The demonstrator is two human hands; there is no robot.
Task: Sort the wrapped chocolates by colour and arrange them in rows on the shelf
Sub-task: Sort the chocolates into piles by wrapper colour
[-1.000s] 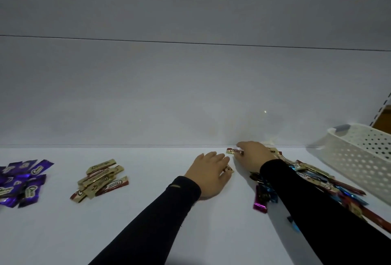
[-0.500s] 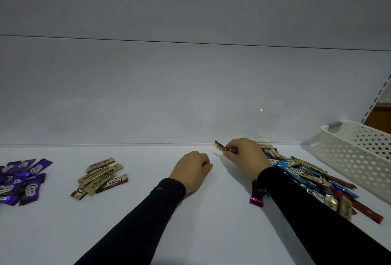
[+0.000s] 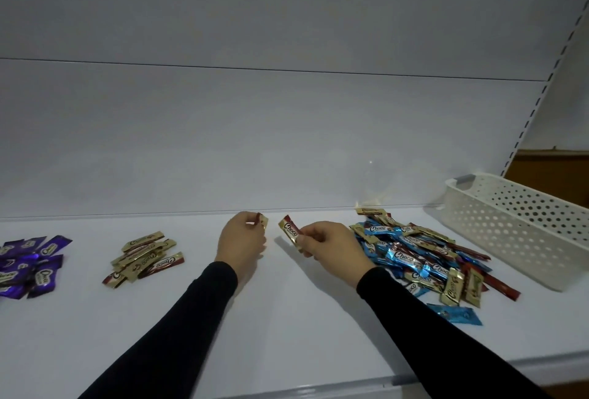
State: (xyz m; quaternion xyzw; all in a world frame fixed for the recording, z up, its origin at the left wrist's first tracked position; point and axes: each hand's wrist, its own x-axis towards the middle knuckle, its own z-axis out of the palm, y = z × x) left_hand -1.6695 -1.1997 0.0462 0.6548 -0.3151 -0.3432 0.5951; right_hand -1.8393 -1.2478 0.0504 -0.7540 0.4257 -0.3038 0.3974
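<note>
On the white shelf (image 3: pixel 287 319), my left hand (image 3: pixel 241 242) pinches a small gold-and-red wrapped chocolate (image 3: pixel 263 222) near the back. Just to its right, my right hand (image 3: pixel 331 247) pinches another gold-and-red chocolate (image 3: pixel 290 232) by its lower end, lifted off the shelf. A mixed heap of blue, gold and red chocolates (image 3: pixel 420 258) lies right of that hand. A sorted pile of gold chocolates (image 3: pixel 145 255) lies to the left, and a purple pile (image 3: pixel 28 264) sits at the far left edge.
A white perforated plastic basket (image 3: pixel 516 226) stands at the right end of the shelf. One blue chocolate (image 3: pixel 459 314) lies apart in front of the heap. The shelf's front edge (image 3: pixel 318 390) runs along the bottom. A back panel rises behind.
Both hands rose off the shelf, each lifting a gold-and-red chocolate. The left hand went from flat on the shelf to a pinch. The view shifted left, showing more of the heap.
</note>
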